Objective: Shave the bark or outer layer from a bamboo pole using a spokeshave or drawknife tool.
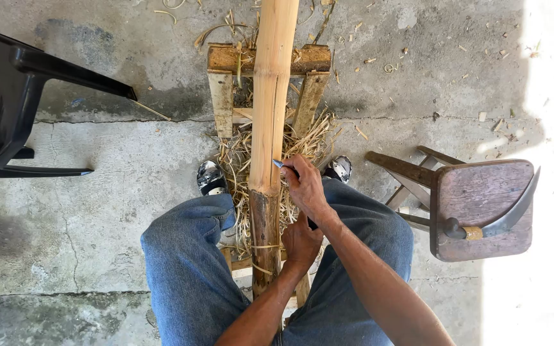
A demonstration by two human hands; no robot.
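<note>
A long bamboo pole lies lengthwise over a low wooden frame between my knees. Its upper part is pale and scraped; the lower part keeps its dark skin. My right hand grips a small knife whose blade tip touches the pole's right side, just above where the dark skin begins. My left hand sits lower, beside the pole's right side, fingers curled; what it grips is hidden. Thin bamboo shavings lie heaped under the pole.
A small wooden stool stands at the right with a curved sickle-like blade lying on its seat. A black plastic chair stands at the left. The floor is cracked concrete, sunlit at the far right.
</note>
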